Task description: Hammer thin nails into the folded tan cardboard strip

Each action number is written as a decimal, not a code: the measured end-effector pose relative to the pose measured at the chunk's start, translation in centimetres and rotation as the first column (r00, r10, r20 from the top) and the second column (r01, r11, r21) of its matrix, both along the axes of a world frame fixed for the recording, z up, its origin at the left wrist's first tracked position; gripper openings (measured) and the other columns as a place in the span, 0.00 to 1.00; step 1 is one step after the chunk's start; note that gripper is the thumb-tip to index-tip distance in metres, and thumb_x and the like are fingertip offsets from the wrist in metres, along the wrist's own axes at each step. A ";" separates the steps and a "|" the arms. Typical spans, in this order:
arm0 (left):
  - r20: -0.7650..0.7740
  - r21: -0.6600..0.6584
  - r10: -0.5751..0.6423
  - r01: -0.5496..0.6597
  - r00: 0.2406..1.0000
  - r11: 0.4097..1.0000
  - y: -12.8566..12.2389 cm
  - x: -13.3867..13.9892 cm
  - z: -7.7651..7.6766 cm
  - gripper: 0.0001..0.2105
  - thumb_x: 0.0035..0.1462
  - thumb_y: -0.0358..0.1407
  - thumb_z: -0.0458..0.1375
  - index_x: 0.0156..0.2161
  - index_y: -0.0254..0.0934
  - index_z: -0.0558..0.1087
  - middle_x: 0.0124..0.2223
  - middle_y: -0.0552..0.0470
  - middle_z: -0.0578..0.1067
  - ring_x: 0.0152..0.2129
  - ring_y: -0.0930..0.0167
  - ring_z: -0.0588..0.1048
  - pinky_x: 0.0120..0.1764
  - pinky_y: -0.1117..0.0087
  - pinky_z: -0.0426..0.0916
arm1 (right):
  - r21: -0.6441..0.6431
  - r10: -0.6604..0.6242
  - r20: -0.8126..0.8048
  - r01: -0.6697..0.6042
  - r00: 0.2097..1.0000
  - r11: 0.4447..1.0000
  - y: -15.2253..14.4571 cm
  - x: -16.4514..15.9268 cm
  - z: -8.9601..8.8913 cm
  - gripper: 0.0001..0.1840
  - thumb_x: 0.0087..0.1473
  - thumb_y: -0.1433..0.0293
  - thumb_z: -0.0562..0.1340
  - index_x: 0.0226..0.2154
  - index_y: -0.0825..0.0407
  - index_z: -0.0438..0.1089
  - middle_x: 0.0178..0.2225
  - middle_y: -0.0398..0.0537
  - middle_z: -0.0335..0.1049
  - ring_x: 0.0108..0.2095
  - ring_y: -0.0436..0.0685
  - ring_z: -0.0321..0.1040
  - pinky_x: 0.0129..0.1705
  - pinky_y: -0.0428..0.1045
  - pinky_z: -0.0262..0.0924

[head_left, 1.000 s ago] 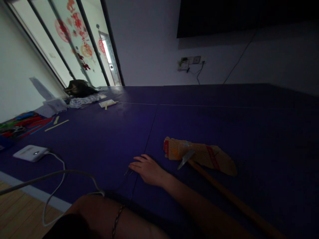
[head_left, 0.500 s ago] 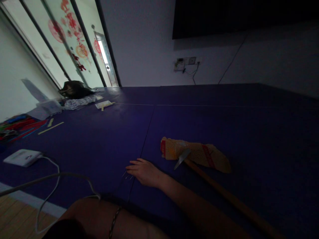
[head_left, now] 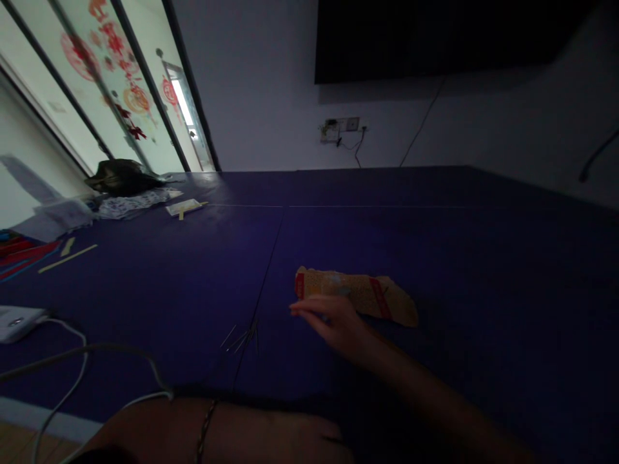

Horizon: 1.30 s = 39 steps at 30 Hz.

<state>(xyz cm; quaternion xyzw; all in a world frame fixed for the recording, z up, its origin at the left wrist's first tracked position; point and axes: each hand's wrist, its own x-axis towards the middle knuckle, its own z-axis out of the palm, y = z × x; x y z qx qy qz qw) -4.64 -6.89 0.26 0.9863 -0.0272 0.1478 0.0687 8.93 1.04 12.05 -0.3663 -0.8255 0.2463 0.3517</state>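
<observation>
My right hand [head_left: 341,325] is over the purple surface at the near edge of a flat tan piece with red bands [head_left: 360,287], perhaps cardboard. Its thumb and fingers come together in a pinch; whatever is between them is too small to make out. Behind this hand lies a hammer, nearly all covered, with a bit of its metal head [head_left: 343,292] showing. Several thin metal nails [head_left: 242,338] lie in a loose bunch to the left. Along the bottom edge my left hand [head_left: 300,438], with a braided band at the wrist, is in deep shadow, its fingers hidden.
A white box [head_left: 19,322] with a cable sits at the left edge. Farther back are coloured strips [head_left: 29,254], a yellowish strip [head_left: 68,258], a small white tray [head_left: 184,207] and a dark bag [head_left: 123,177]. A dark screen [head_left: 435,45] hangs on the wall.
My right hand has moved right, from the nails to the tan piece, its spread fingers now pinched. It now covers most of the hammer. The view has shifted right.
</observation>
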 end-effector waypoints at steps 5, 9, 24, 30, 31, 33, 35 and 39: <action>0.180 -0.139 0.203 -0.179 0.963 0.974 1.4 1.0 1.8 0.07 0.58 0.33 0.51 0.40 0.37 0.69 0.38 0.55 0.78 0.28 0.75 0.72 0.31 0.71 0.63 | 0.008 -0.306 0.459 0.340 0.834 0.940 -3.9 8.7 -3.3 0.10 0.52 0.72 0.57 0.36 0.49 0.73 0.34 0.50 0.75 0.35 0.58 0.72 0.37 0.53 0.65; 0.320 -0.435 0.522 -0.367 0.790 0.822 2.2 1.7 3.8 0.10 0.60 0.30 0.47 0.37 0.33 0.71 0.29 0.50 0.77 0.25 0.75 0.72 0.30 0.74 0.65 | 0.210 -0.510 0.569 0.486 0.645 0.848 -7.3 12.7 -7.8 0.16 0.46 0.71 0.63 0.41 0.55 0.70 0.37 0.58 0.72 0.36 0.62 0.71 0.37 0.55 0.68; 0.268 -0.920 0.947 -0.247 0.177 0.306 10.4 4.9 9.0 0.10 0.50 0.39 0.57 0.28 0.33 0.75 0.28 0.51 0.76 0.27 0.72 0.72 0.32 0.73 0.66 | -0.304 -0.336 0.408 0.473 0.849 0.827 -6.1 11.5 -6.5 0.11 0.54 0.70 0.51 0.28 0.55 0.67 0.26 0.49 0.70 0.26 0.54 0.69 0.26 0.47 0.59; 0.224 -0.904 0.944 -0.310 0.243 0.294 12.7 7.8 8.6 0.08 0.47 0.38 0.59 0.28 0.34 0.76 0.29 0.50 0.77 0.28 0.70 0.74 0.33 0.72 0.68 | -0.751 -0.560 -0.359 0.126 0.747 0.648 -5.0 13.2 -3.9 0.20 0.47 0.51 0.56 0.27 0.52 0.60 0.15 0.32 0.53 0.11 0.41 0.44 0.11 0.40 0.42; 0.181 -0.894 0.943 -0.352 0.278 0.276 13.2 8.5 8.2 0.08 0.47 0.37 0.60 0.28 0.34 0.77 0.29 0.50 0.78 0.27 0.69 0.74 0.33 0.71 0.68 | -0.764 -0.574 -0.426 0.062 0.700 0.643 -4.6 13.7 -3.6 0.22 0.45 0.50 0.58 0.28 0.52 0.60 0.15 0.32 0.54 0.10 0.40 0.43 0.10 0.39 0.41; 0.112 -0.863 0.932 -0.432 0.344 0.263 14.2 10.0 7.2 0.07 0.47 0.36 0.60 0.29 0.34 0.77 0.30 0.50 0.79 0.29 0.69 0.75 0.35 0.70 0.68 | -0.782 -0.576 -0.519 -0.078 0.632 0.619 -3.9 14.8 -3.7 0.25 0.41 0.48 0.60 0.29 0.52 0.60 0.14 0.30 0.53 0.09 0.39 0.39 0.07 0.38 0.39; 0.083 -0.842 0.921 -0.467 0.380 0.269 15.1 11.3 6.3 0.07 0.48 0.35 0.60 0.30 0.34 0.78 0.31 0.50 0.79 0.29 0.68 0.76 0.35 0.70 0.69 | -0.773 -0.561 -0.579 -0.180 0.592 0.609 -3.4 15.6 -4.4 0.27 0.37 0.47 0.63 0.29 0.51 0.60 0.12 0.29 0.51 0.08 0.39 0.37 0.06 0.38 0.37; 0.063 -0.820 0.908 -0.497 0.414 0.284 16.5 13.0 4.6 0.07 0.48 0.33 0.60 0.32 0.33 0.78 0.31 0.49 0.80 0.29 0.67 0.76 0.34 0.69 0.70 | -0.737 -0.554 -0.605 -0.140 0.572 0.661 -3.5 16.2 -6.3 0.24 0.38 0.51 0.66 0.28 0.51 0.60 0.14 0.28 0.49 0.09 0.38 0.37 0.07 0.36 0.39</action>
